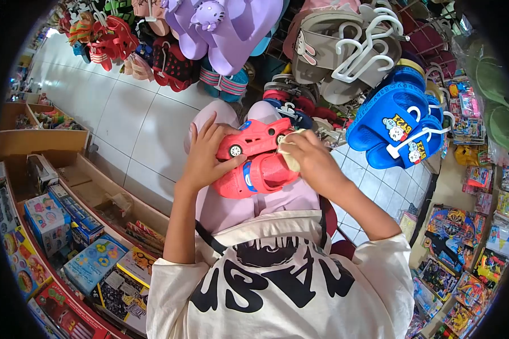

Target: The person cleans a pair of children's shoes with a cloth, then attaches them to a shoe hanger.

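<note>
A pair of red children's clogs rests on my lap. The upper car-shaped clog [255, 139] lies on its side with black-and-white toy wheels showing, and the other clog [232, 185] lies just below it with a blue patch on its strap. My left hand [206, 151] grips the toe end of the upper clog, thumb across its lower edge. In my right hand [311, 155] is a pale yellow cloth [289, 153], pressed against the heel end by the rear wheel. Part of the cloth is hidden under my fingers.
Purple slippers [232, 34], grey sandals [322, 39] and blue sandals [398, 121] hang close in front on white hooks. Boxed toys [96, 257] fill shelving at the left. Packaged toys [455, 237] hang at the right. White floor tiles [136, 107] show ahead.
</note>
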